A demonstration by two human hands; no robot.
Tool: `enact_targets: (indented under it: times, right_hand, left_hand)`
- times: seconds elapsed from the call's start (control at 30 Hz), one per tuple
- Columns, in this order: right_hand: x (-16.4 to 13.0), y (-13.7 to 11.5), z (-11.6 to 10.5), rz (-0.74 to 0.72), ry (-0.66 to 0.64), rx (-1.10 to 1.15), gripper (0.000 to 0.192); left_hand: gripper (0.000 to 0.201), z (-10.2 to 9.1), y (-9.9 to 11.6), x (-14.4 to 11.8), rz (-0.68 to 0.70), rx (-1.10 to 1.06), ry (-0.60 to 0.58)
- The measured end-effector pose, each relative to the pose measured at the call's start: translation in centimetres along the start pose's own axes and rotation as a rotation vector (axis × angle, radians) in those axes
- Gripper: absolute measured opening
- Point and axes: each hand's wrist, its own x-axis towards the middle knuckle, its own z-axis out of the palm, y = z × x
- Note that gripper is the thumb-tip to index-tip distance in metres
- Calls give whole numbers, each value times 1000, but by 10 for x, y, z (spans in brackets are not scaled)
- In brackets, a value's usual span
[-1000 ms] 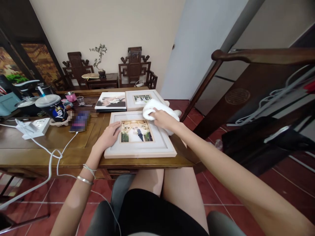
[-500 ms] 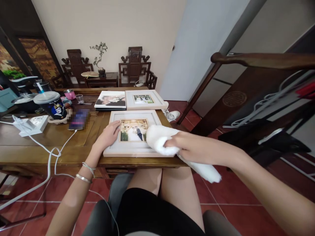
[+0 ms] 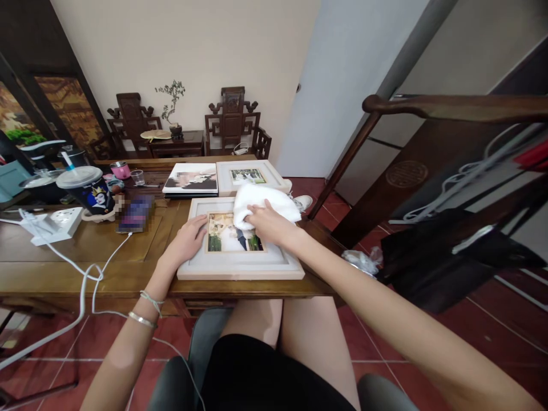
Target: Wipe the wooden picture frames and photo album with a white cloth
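A pale wooden picture frame with a wedding photo inside lies face up at the table's front edge. My left hand rests on its left border, fingers stretched out flat over the rim. In my right hand is a bunched white cloth, pressed against the upper right part of the frame. The cloth and hand hide that corner and part of the photo.
Behind lie a second framed photo and a stacked photo panel. To the left are a phone on a cable, a lidded cup and a white power strip. A wooden chair back stands at the right.
My right hand has moved the white cloth up and left, from the frame's lower right to its upper right. My left hand has stayed on the left border.
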Motion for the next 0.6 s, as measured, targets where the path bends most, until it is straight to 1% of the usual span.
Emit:
enact_targets:
  times: [0.1, 0.23, 0.33, 0.4, 0.43, 0.5, 0.6]
  right_hand:
    - [-28, -11, -12, -43, -67, 49, 44]
    - [-76, -32, -41, -108, -157, 85, 35]
    - [-99, -43, -57, -104, -216, 116, 37]
    - [-102, -46, -57, -96, -207, 146, 40]
    - [-99, -46, -54, -93, -185, 163, 42]
    - [-87, -42, -40, -96, -120, 186, 46]
    - [-56, -30, -13, -90, -5, 162, 51]
  left_hand:
    - [46, 0, 0, 0, -8, -1, -7]
    - [46, 0, 2, 0, -29, -2, -22]
    - [46, 0, 3, -1, -34, -2, -23]
    - [45, -1, 4, -1, -30, -2, -26]
    - [45, -1, 4, -1, -25, -2, -27]
    - [45, -2, 4, -2, -12, -4, -27]
    - [45, -3, 3, -2, 3, -4, -26]
